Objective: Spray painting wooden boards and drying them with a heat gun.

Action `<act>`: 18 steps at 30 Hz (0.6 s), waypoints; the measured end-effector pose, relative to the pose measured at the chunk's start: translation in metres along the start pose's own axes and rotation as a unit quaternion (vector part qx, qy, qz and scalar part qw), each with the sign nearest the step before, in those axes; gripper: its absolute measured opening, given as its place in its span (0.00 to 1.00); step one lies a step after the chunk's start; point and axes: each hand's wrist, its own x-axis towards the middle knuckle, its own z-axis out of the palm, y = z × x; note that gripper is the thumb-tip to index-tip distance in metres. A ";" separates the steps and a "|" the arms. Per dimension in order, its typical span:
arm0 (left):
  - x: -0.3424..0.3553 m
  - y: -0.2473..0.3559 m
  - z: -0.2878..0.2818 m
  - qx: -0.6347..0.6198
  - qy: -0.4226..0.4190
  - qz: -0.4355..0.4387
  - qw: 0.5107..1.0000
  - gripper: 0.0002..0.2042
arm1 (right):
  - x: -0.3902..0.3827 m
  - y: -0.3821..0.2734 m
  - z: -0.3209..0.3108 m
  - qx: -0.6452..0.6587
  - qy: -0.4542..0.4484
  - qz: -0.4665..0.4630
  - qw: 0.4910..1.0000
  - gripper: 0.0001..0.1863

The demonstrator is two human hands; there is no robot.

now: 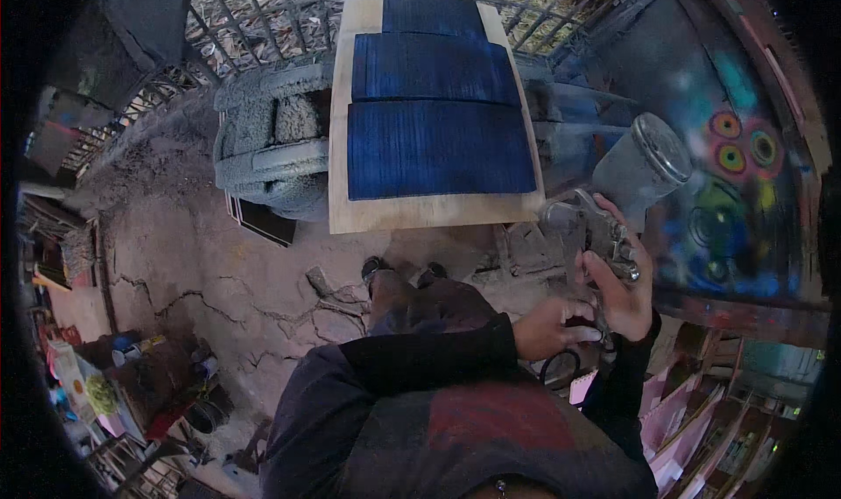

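My right hand (626,293) is wrapped round a silver spray gun (574,208), fingers up along its far side. Close below it, my left hand (552,328) pinches a small metal fitting (604,346) at the base of the gun's handle. A dark hose (559,363) curves away under the left hand. Right above the gun is a grey metal cup (635,162) with a round, shiny top; its joint with the gun is hard to make out. Ahead, three dark blue panels (442,148) lie in a row on a pale wooden board (438,212).
Beneath the board sits a paint-crusted support (272,135). A paint-spattered dark panel (731,175) stands to the right. Pinkish boards (679,420) are stacked at lower right. Tins and clutter (144,350) fill the lower left. Cracked floor (210,280) lies around my feet; bars (263,13) run behind.
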 end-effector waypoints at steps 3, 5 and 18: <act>-0.013 0.011 -0.010 0.019 0.024 0.008 1.000 0.08 | 0.008 -0.009 0.016 0.043 -0.021 0.009 0.999 0.32; -0.020 0.018 -0.015 0.008 0.029 -0.016 0.999 0.09 | 0.014 -0.014 0.029 0.074 -0.025 0.005 0.997 0.32; -0.072 0.065 -0.047 0.018 0.069 0.018 0.997 0.11 | 0.045 -0.063 0.083 0.051 -0.152 -0.022 0.987 0.31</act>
